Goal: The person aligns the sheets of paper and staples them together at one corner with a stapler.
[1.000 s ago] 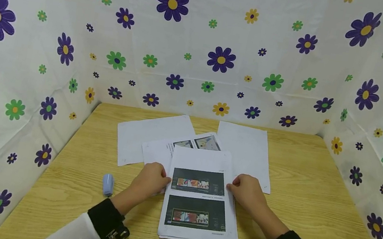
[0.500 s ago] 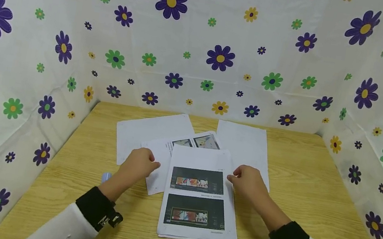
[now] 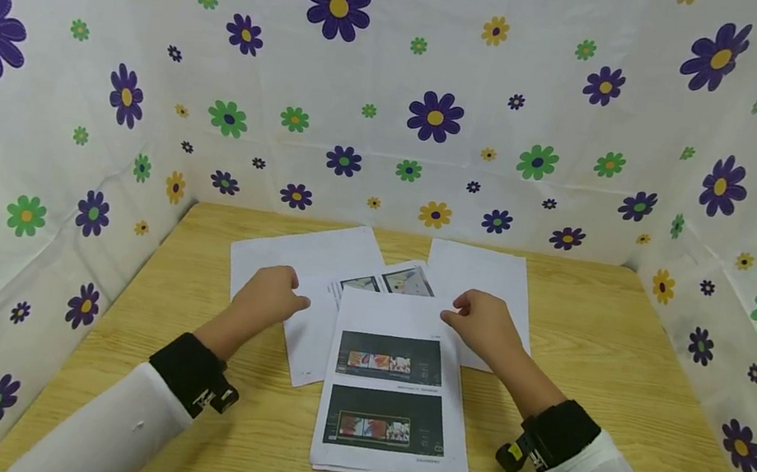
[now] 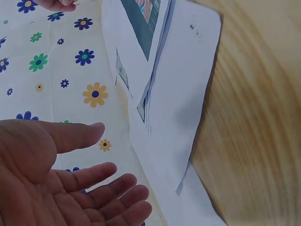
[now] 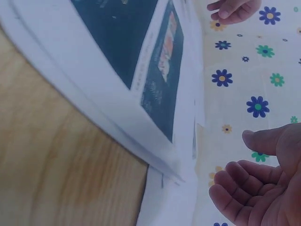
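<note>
A stack of printed sheets [image 3: 378, 461] lies in the middle of the table, its top page showing two dark pictures. My left hand [image 3: 265, 294] hovers left of the stack, over a partly covered printed sheet [image 3: 307, 349]; in the left wrist view its fingers are loosely spread with nothing between them. Near the stack's upper right corner is my right hand [image 3: 483, 320], above a blank white sheet [image 3: 478, 269]. The right wrist view shows its fingers relaxed and bent, thumb apart, holding nothing.
Another blank white sheet [image 3: 300, 252] lies at the back left, under the printed one. The wooden table [image 3: 589, 371] is bordered by a flower-patterned cloth [image 3: 390, 79] behind and at both sides.
Both hands have left the stack's side edges. The left moved outward and away from me; the right moved up toward the top corner. The light-blue object at left is now hidden by the left arm.
</note>
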A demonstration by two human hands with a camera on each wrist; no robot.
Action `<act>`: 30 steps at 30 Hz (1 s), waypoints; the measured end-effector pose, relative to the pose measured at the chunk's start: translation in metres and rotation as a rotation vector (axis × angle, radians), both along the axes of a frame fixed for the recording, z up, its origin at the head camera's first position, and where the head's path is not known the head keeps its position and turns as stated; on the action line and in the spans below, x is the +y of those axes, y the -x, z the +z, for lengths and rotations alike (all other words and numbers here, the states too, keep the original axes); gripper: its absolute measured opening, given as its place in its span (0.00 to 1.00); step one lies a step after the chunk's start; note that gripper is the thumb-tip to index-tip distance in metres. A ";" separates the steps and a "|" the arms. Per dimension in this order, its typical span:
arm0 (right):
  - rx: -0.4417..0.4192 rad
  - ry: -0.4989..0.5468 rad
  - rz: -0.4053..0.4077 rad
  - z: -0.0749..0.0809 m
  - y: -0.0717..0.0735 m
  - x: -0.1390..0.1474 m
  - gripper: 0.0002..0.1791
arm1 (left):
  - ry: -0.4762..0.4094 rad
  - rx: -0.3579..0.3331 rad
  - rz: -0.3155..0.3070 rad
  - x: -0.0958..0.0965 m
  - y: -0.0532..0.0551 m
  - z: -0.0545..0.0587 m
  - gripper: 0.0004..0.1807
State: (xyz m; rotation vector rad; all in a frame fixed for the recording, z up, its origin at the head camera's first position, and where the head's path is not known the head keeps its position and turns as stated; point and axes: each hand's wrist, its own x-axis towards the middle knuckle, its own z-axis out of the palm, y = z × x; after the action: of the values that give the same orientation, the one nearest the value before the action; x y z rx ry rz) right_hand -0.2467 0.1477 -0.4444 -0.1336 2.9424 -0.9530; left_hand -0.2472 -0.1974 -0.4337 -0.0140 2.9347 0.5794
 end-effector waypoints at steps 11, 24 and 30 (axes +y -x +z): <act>0.006 0.001 -0.022 -0.003 0.034 -0.022 0.24 | 0.065 0.025 -0.174 0.034 0.056 0.000 0.30; 0.064 -0.141 0.000 -0.023 0.063 -0.064 0.23 | 0.151 0.040 -0.197 0.071 0.097 -0.019 0.32; 0.022 -0.172 -0.051 -0.028 0.073 -0.063 0.23 | 0.186 0.060 -0.193 0.080 0.107 -0.026 0.29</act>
State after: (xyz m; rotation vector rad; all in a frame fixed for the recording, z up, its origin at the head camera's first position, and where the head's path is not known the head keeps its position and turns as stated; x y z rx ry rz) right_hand -0.3197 0.0844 -0.4728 -0.0635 3.0442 -0.7027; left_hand -0.3540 -0.1179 -0.4600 0.2666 2.9904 0.2829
